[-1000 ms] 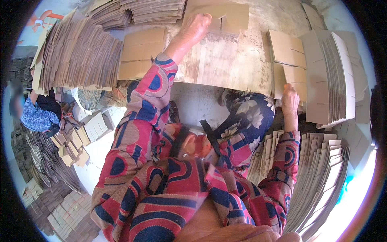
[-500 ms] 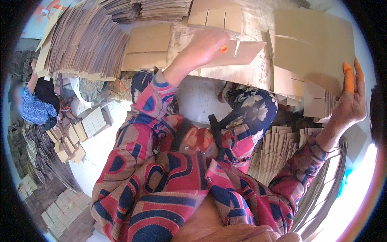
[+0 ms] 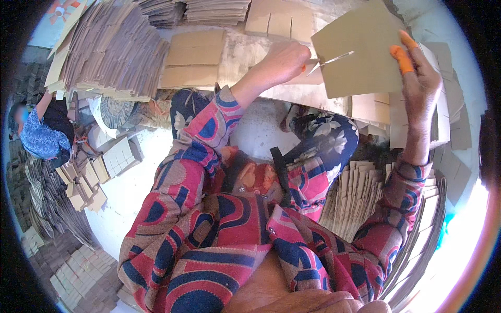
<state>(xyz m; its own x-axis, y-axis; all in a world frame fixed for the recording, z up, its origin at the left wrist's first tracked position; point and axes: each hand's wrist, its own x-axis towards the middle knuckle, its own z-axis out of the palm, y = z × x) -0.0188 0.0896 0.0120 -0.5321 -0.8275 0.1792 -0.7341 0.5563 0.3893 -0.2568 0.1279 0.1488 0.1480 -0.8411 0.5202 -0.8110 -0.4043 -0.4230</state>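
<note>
My left hand (image 3: pixel 284 61) is closed in a fist-like grip on a slotted cardboard strip (image 3: pixel 309 78) above the work table. An orange finger cover shows at its fingertips. My right hand (image 3: pixel 421 78), with orange covers on its fingers, grips the right edge of a larger brown cardboard sheet (image 3: pixel 360 57). That sheet is tilted, and a slit opens into it from its left edge. Its left edge overlaps the strip at my left hand; whether the two slots engage I cannot tell.
Tall rows of stacked cardboard (image 3: pixel 112 52) line the table's far left. Flat slotted pieces (image 3: pixel 192 57) lie beside them, with another slotted piece (image 3: pixel 279 21) at the back. More cardboard (image 3: pixel 355 193) stands by my right leg. A person in a blue top (image 3: pixel 44 133) is at far left.
My right hand has brought the large sheet leftward and tilted it, so its slit edge meets the strip. My left hand has shifted slightly right, still holding the strip.
</note>
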